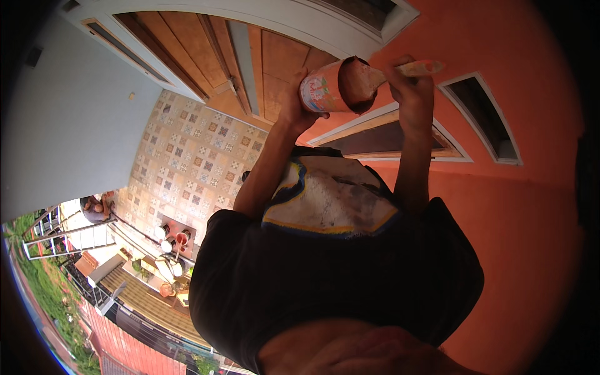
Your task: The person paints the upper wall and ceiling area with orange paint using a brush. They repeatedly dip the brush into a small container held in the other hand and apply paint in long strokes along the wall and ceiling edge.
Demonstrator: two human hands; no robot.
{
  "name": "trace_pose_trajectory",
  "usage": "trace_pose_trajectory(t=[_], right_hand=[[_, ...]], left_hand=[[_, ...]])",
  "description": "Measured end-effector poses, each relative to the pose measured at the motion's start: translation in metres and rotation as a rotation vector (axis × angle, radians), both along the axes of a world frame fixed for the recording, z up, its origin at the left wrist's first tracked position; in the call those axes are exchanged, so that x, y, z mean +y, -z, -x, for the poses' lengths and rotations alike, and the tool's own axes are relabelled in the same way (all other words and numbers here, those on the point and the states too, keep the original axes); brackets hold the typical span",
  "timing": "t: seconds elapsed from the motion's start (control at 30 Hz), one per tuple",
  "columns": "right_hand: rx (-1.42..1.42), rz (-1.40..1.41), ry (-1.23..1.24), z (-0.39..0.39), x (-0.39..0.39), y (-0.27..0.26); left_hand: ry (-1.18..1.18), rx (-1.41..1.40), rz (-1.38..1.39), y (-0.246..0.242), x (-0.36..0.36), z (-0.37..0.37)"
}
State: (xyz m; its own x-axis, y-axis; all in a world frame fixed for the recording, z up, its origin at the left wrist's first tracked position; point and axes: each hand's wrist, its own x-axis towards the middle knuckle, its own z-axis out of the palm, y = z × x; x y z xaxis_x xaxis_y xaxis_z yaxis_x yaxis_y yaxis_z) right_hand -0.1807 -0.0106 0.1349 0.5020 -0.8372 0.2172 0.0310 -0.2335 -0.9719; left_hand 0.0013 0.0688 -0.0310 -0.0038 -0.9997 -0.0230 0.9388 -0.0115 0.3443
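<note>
My left hand point(297, 104) grips a paint can point(323, 89), wrapped around its base and side. The can is tilted, with its open mouth towards the right, and its label bears writing. Reddish paint coats the rim and the inner wall. My right hand point(412, 98) holds a flat paintbrush point(419, 69) by its pale, paint-stained handle. The brush's head lies at the mouth of the can, and its bristles look coated with paint. Beyond both hands are an orange-red wall point(468, 42) and a wooden door point(225, 70).
White-framed windows point(483, 117) break the orange-red wall. Several paint containers point(182, 237) stand on a sheet on the patterned tile floor point(201, 154). A person point(97, 208) crouches at the far left, near a metal ladder point(70, 240). A pale wall point(79, 122) rises on the left.
</note>
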Motion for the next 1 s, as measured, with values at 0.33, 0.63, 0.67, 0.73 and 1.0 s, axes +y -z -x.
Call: trace_pose_trajectory(t=[0.33,0.63,0.67,0.73,1.0], right_hand=[[0.049,0.105,0.061,-0.001,0.007,-0.002],[0.012,0.229,0.031,-0.004,0.008,-0.001],[-0.014,0.257,0.018,-0.005,0.010,-0.001],[0.032,0.352,0.007,-0.006,0.015,-0.002],[0.130,0.487,0.001,-0.011,0.030,-0.006]], left_hand=[[-0.034,-0.012,-0.050,-0.002,-0.002,0.005],[-0.028,-0.003,-0.032,-0.001,0.002,0.004],[-0.019,-0.011,-0.017,0.000,0.002,0.004],[-0.032,0.001,-0.020,0.002,0.002,0.003],[-0.085,0.000,-0.043,-0.003,0.003,0.002]])
